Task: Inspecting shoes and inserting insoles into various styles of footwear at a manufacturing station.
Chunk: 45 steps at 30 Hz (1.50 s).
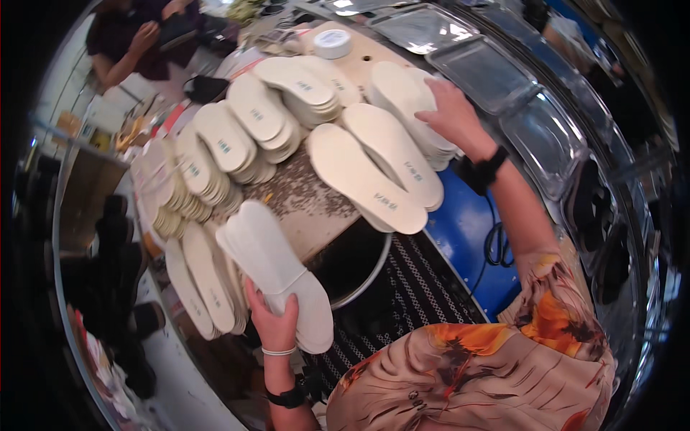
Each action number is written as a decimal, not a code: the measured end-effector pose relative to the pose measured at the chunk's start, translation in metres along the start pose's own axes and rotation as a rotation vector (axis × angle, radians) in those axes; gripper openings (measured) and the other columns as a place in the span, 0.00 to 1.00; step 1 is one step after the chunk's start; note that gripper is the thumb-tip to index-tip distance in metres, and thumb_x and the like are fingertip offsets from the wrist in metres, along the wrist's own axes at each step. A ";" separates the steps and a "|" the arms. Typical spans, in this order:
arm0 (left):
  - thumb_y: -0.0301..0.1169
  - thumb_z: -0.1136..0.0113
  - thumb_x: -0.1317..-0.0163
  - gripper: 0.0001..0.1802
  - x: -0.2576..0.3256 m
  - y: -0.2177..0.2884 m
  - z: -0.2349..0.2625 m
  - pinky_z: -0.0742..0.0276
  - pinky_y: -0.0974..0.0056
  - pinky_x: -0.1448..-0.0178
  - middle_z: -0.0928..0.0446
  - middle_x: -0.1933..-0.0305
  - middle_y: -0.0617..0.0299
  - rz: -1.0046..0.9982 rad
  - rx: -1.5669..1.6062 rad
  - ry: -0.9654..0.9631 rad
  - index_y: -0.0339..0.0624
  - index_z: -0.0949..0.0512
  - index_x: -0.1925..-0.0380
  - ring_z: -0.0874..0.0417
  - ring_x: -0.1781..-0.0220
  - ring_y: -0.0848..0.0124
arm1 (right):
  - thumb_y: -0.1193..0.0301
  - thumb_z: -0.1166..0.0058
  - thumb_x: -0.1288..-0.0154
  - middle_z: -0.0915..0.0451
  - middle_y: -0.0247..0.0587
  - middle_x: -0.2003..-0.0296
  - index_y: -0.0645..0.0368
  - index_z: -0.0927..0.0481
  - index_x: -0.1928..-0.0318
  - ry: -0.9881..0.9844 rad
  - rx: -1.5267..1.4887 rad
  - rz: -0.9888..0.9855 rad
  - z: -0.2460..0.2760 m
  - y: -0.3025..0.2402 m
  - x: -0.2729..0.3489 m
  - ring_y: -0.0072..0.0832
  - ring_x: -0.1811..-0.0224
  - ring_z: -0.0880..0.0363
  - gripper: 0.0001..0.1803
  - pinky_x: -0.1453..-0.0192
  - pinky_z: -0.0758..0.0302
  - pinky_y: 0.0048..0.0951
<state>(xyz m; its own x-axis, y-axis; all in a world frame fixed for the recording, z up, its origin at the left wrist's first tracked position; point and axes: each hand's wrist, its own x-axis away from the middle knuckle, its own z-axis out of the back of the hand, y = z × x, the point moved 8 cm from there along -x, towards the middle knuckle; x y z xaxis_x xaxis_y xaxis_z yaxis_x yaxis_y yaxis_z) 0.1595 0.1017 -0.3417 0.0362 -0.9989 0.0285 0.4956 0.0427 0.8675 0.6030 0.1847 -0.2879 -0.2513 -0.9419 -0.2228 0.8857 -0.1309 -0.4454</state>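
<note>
My left hand (pixel 277 322) is closed around a small bundle of plain white insoles (pixel 264 248), thumb on top, held tilted above the table's near edge. At the far right, my right hand (pixel 454 118) lies on a stack of cream insoles (pixel 397 92), its thumb and fingers spread apart. Just left of that stack lie two long cream insoles (pixel 366 179) side by side, with small printed marks near their heels. Their near ends overhang the table edge.
Several insole stacks (pixel 224 136) curve along the table's left and far side. A round white container (pixel 332 43) stands at the back. Clear plastic trays (pixel 481 72) lie at the right. Black cord (pixel 497 246) rests on a blue surface (pixel 460 215). Another person (pixel 144 43) is at the far left.
</note>
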 end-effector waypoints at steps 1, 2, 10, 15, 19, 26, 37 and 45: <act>0.26 0.39 0.54 0.43 0.003 0.022 0.002 0.36 0.58 0.40 0.33 0.45 0.40 -0.107 -0.116 -0.057 0.34 0.48 0.38 0.30 0.43 0.52 | 0.62 0.43 0.48 0.30 0.49 0.46 0.62 0.33 0.43 0.202 0.060 0.135 0.012 -0.021 0.007 0.39 0.46 0.30 0.32 0.44 0.32 0.34; 0.25 0.40 0.54 0.40 0.009 0.035 0.006 0.37 0.58 0.39 0.33 0.44 0.43 -0.213 -0.232 -0.121 0.32 0.45 0.39 0.31 0.42 0.55 | 0.60 0.44 0.46 0.31 0.48 0.46 0.62 0.34 0.43 -0.011 -0.317 0.114 0.003 -0.047 0.012 0.37 0.46 0.30 0.32 0.43 0.33 0.33; 0.22 0.46 0.51 0.25 0.078 0.127 0.007 0.30 0.57 0.47 0.29 0.47 0.57 -1.257 -0.839 -0.068 0.55 0.26 0.51 0.26 0.48 0.62 | 0.59 0.47 0.41 0.30 0.44 0.47 0.64 0.42 0.39 -1.432 -1.346 -0.048 -0.093 -0.205 0.197 0.28 0.48 0.29 0.35 0.43 0.33 0.26; 0.23 0.41 0.55 0.23 0.072 0.129 0.007 0.33 0.56 0.45 0.29 0.50 0.56 -1.124 -0.614 -0.161 0.44 0.26 0.54 0.27 0.49 0.58 | 0.64 0.35 0.58 0.27 0.46 0.52 0.65 0.38 0.42 -0.955 -1.190 -0.036 -0.073 -0.189 0.206 0.29 0.51 0.26 0.42 0.48 0.29 0.29; 0.21 0.40 0.54 0.17 0.065 0.135 0.005 0.29 0.58 0.54 0.26 0.59 0.51 -0.760 -0.245 -0.163 0.36 0.27 0.61 0.25 0.58 0.54 | 0.63 0.35 0.61 0.24 0.50 0.57 0.65 0.37 0.43 -0.653 -0.833 0.063 -0.051 -0.170 0.200 0.35 0.55 0.22 0.42 0.52 0.27 0.31; 0.21 0.49 0.42 0.04 0.067 0.117 -0.070 0.27 0.67 0.66 0.24 0.74 0.57 -0.161 0.289 -0.703 0.37 0.29 0.75 0.24 0.73 0.69 | 0.63 0.36 0.63 0.22 0.55 0.66 0.62 0.35 0.45 -0.470 -0.505 0.199 -0.009 -0.143 0.206 0.46 0.63 0.22 0.40 0.58 0.26 0.37; 0.37 0.56 0.35 0.31 -0.042 0.105 -0.030 0.49 0.54 0.32 0.46 0.34 0.45 -0.370 0.827 -0.214 0.35 0.49 0.36 0.43 0.33 0.57 | 0.68 0.35 0.58 0.26 0.38 0.53 0.60 0.35 0.42 -0.855 -1.038 0.058 0.039 -0.040 0.228 0.27 0.51 0.28 0.39 0.47 0.31 0.29; 0.39 0.40 0.50 0.33 0.060 0.001 -0.141 0.46 0.49 0.35 0.39 0.42 0.38 -0.640 -0.579 -0.708 0.31 0.36 0.46 0.40 0.39 0.44 | 0.68 0.47 0.40 0.24 0.38 0.56 0.64 0.34 0.45 0.040 -1.606 -0.303 0.043 0.118 0.063 0.21 0.58 0.23 0.25 0.57 0.24 0.25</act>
<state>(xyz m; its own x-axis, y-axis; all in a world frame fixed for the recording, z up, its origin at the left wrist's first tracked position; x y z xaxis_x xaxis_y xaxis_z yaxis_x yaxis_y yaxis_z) 0.2841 0.0446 -0.4093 -0.7818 -0.6162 0.0959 0.5820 -0.6658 0.4669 0.7083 0.0970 -0.3171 -0.3625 -0.9316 0.0256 -0.4805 0.1633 -0.8616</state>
